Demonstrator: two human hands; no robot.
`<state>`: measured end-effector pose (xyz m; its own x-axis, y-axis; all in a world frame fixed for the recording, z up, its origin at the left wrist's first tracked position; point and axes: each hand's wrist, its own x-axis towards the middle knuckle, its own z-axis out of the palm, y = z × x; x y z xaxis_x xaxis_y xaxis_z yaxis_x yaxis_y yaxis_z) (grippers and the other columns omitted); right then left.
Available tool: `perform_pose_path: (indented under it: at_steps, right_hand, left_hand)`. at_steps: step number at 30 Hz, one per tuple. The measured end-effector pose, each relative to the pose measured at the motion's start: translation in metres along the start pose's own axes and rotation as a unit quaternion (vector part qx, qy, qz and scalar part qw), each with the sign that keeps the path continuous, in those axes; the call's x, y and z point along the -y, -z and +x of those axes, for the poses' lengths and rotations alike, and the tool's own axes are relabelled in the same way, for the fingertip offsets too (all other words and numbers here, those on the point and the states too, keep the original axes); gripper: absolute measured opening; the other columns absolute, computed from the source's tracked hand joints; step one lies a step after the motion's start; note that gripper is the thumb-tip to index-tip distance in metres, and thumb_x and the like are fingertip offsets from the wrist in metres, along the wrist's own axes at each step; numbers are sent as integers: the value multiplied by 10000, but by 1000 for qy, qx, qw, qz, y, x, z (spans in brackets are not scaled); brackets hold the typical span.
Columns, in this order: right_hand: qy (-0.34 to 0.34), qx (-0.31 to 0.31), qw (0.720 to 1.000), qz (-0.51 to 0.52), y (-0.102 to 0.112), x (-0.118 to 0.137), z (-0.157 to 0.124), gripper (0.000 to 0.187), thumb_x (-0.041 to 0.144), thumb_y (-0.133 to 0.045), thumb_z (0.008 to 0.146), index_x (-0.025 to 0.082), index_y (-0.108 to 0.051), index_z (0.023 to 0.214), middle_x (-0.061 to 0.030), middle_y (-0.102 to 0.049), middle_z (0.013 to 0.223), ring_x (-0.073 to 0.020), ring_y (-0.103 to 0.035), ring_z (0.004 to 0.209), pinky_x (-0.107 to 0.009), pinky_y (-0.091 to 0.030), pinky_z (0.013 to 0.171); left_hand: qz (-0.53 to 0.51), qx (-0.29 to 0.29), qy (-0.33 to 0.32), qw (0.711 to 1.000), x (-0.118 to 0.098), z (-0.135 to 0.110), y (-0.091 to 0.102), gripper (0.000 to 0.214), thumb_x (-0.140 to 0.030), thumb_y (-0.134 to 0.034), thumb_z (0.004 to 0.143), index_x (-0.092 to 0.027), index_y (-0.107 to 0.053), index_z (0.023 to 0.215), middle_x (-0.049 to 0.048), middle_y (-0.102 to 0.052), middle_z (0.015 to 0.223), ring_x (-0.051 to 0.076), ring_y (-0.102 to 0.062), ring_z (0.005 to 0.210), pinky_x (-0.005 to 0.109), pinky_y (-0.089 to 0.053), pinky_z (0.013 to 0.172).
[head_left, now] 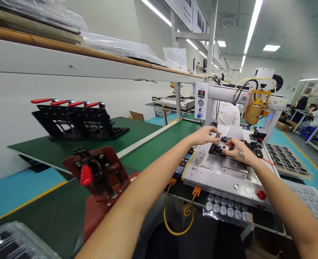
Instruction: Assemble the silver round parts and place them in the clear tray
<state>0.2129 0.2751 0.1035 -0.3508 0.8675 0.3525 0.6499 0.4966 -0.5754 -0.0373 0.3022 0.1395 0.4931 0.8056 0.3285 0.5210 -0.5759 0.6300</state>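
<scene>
My left hand (205, 136) reaches over the white bench machine (202, 169), fingers closed on a small shiny metallic part (218, 135). Just to its right, my right hand (237, 151) pinches a small round silver-white part (225, 147) at the black fixture (214, 149) on the machine's bed. Both parts are too small to name by kind. Above and behind the hands hangs the machine's gold-coloured dispensing head (256, 108), apart from them.
A red clamp fixture (102, 176) stands by my left forearm, with black clamp stands (75, 122) farther back. Round white labels (223, 209) lie along the machine's front, near a red button (261, 195) and yellow cable (175, 232). Trays (288, 160) of black parts sit at right.
</scene>
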Motion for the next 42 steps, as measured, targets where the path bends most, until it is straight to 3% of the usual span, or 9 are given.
perform_pose_path:
  at_steps: [10,15,21,24,27,30,33,38,42]
  right_hand:
    - [-2,130,988,-88,-15,-2,41,256,414,-866,839,175,-821,918,-34,-732,831,-193,-626,751,-296,-456,696]
    - [18,105,984,-142,-22,-4,36,208,398,-759,980,208,-843,986,-81,-765,967,-238,-680,919,-330,-489,850]
    - [6,36,979,-203,-25,9,26,249,435,-751,983,225,-845,1076,-165,-709,1094,-374,-630,1104,-492,-467,989]
    - [34,-66,978,-194,-1,7,-16,321,417,-620,1063,210,-787,1244,-171,-679,1217,-364,-583,1203,-517,-432,1070]
    - [83,-250,954,-146,31,-9,-97,270,374,-562,1093,217,-762,1181,-113,-712,1135,-294,-622,1109,-465,-474,1030]
    - [-16,-344,926,-154,46,-36,-186,204,393,-637,1042,217,-738,1058,-66,-703,991,-253,-623,923,-419,-504,896]
    - [-105,-352,913,-177,37,-67,-242,321,528,-718,965,209,-688,952,-64,-669,941,-268,-600,917,-444,-490,895]
    - [-108,-396,894,-179,2,-81,-267,345,538,-760,955,215,-642,931,-54,-634,901,-269,-591,901,-448,-489,892]
    - [-14,-225,965,-130,-32,-63,-282,89,297,-651,1061,230,-696,1022,-65,-723,944,-242,-663,875,-396,-527,829]
  left_hand:
    - [-91,-70,-49,992,-27,-78,11,425,-437,-778,856,-177,-646,1165,126,-751,1133,216,-713,979,391,-638,905]
    - [-108,-96,-45,989,-29,-114,11,393,-400,-783,867,-188,-652,1171,116,-759,1141,203,-720,963,369,-635,893]
    - [-215,-113,-11,970,-55,-133,-1,427,-345,-845,808,-210,-618,1144,88,-772,1042,234,-760,995,405,-610,944]
    - [-219,-136,0,966,-67,-149,-17,441,-340,-857,800,-195,-623,1146,89,-771,1044,224,-763,964,379,-614,929]
    - [-199,-163,34,966,-64,-181,-39,418,-329,-869,792,-191,-658,1126,77,-766,1036,209,-753,935,333,-621,896]
    - [-195,-166,70,964,-49,-210,-66,407,-322,-875,776,-200,-677,1111,50,-762,965,201,-741,869,308,-624,828]
    - [-219,-130,103,962,-37,-219,-101,396,-331,-858,786,-193,-680,1111,50,-768,953,202,-741,856,318,-618,825]
    - [-236,-9,90,968,-33,-202,-169,386,-324,-834,790,-199,-686,1123,50,-788,999,216,-740,926,347,-593,898]
    - [-228,100,31,968,-30,-183,-224,413,-292,-855,791,-222,-689,1163,96,-780,1296,283,-728,1209,412,-532,1097]
